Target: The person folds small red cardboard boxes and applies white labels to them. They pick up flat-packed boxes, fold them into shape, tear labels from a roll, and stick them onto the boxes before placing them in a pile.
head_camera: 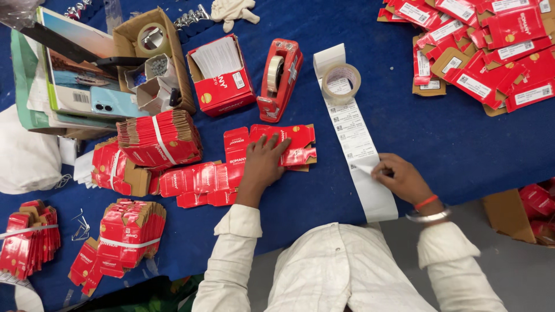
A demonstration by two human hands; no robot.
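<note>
On the blue counter [439, 144], the left hand [261, 163] lies flat, fingers spread, pressing an unfolded red carton [272, 144] whose long axis runs left-right. The right hand [402, 176] pinches a sticker [363, 168] at the near part of the white label strip [352, 130], which runs away from the person toward a tape roll [340, 82], just right of the carton

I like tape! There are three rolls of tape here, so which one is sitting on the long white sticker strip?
The clear tape roll, lying flat and loose. The others sit in the red dispenser and the cardboard box.
</note>
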